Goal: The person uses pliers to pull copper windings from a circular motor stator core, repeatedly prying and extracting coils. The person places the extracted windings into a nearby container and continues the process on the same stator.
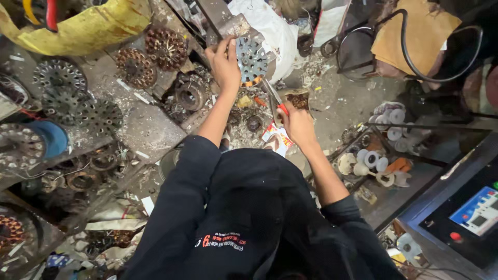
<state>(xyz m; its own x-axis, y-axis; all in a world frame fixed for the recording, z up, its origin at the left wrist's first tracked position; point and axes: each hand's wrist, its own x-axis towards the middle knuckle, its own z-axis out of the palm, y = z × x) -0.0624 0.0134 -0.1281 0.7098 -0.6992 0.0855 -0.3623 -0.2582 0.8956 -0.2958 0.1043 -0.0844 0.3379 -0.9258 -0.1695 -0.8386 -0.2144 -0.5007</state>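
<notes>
While the left hand (224,63) is closing its fingers around the rim of a round, slotted motor stator (252,60), holding it up on edge over the cluttered floor, the right hand (296,123) is wrapping tightly around the red handle of a slim metal tool (273,96). The tool's shaft is slanting up and left from the fist, and its tip is meeting the lower edge of the stator, where a strip of orange winding is showing. Both forearms are reaching forward out of dark sleeves (181,197).

Just below the stator, small metal rings and scraps are lying among shavings on the grey floor (342,103). Behind it a white sack (275,28) is slumping against the debris. To the left, several more stators (78,101) are sitting on a dusty metal workbench (145,127), some grey and bare, others with copper windings (166,47) showing. A yellow curved cover (88,26) is hanging at the upper left. To the right, white tape rolls (371,159) are clustering on a low rack, and a control panel with a small screen and red button (474,215) is occupying the lower right corner. A black cable (415,57) is looping across a tan cloth at the upper right.
</notes>
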